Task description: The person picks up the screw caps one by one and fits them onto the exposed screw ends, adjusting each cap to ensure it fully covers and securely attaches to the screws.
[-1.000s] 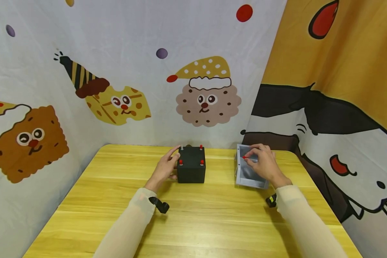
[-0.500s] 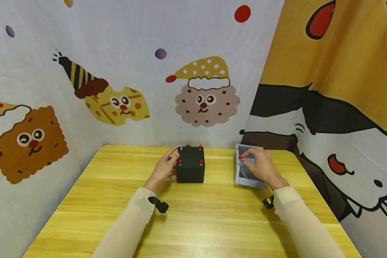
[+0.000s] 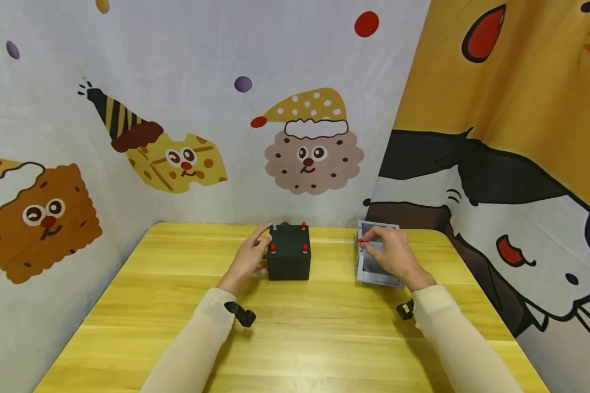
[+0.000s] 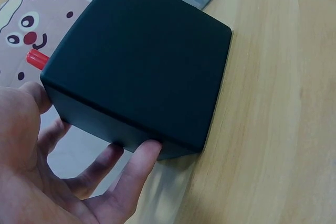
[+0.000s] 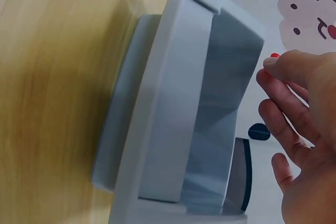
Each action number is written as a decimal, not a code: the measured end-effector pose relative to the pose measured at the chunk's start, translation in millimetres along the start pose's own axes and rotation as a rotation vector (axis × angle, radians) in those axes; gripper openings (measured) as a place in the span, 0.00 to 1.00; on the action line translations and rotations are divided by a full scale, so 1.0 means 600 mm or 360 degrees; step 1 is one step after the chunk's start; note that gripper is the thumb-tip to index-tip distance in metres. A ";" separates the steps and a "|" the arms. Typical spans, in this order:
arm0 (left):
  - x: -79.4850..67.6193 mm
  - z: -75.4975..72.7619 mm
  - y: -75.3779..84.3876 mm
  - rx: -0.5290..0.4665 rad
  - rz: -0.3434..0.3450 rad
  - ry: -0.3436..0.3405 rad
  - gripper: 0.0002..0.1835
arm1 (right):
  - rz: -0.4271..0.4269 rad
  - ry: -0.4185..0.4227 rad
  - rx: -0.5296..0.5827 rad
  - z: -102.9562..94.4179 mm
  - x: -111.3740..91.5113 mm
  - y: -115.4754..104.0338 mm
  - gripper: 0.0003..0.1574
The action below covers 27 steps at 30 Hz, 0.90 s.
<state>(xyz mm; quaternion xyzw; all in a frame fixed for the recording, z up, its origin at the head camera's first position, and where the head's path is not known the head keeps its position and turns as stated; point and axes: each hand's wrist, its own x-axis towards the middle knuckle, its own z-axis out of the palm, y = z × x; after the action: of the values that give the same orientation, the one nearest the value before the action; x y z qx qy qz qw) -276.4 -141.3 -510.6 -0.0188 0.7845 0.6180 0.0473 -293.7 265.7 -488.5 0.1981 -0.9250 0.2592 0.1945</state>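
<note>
A black box [image 3: 289, 267] stands on the table with short posts at its top corners. Red caps [image 3: 305, 248] sit on three of these, while the back left post [image 3: 275, 225] shows bare. My left hand [image 3: 248, 256] rests against the box's left side, fingertips touching that face in the left wrist view. Between thumb and forefinger, my right hand [image 3: 395, 254] pinches a small red cap [image 3: 361, 240] above the left rim of a grey bin [image 3: 381, 279]. Most of that cap is covered by the fingertips in the right wrist view.
The wooden table [image 3: 295, 338] reaches back to a white cartoon-printed curtain [image 3: 196, 82]. A yellow section with a large animal print hangs at the right. A strip of tabletop lies between the box and the bin.
My right hand has moved slightly left with the red cap, from over the bin's inside to its left rim. My left hand stays against the box.
</note>
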 end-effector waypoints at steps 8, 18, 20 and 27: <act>-0.002 0.001 -0.001 0.0001 0.0007 -0.0003 0.27 | -0.0145 0.0023 0.0025 0.003 0.003 -0.014 0.13; -0.002 0.002 0.001 0.0004 0.0021 0.0000 0.27 | -0.0207 0.0045 0.0125 0.003 0.010 -0.036 0.09; -0.004 0.002 0.000 -0.0001 0.0016 -0.0006 0.27 | -0.0208 0.0045 0.0151 0.002 0.012 -0.042 0.08; -0.006 -0.001 -0.001 -0.0019 0.0009 -0.0007 0.27 | -0.0186 -0.0019 0.0183 0.000 0.026 -0.065 0.05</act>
<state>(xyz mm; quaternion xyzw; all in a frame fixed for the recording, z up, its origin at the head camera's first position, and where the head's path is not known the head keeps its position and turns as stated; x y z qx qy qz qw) -273.0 -142.3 -510.6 -0.0154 0.7807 0.6229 0.0472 -288.5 230.7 -465.3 0.2642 -0.8965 0.2991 0.1922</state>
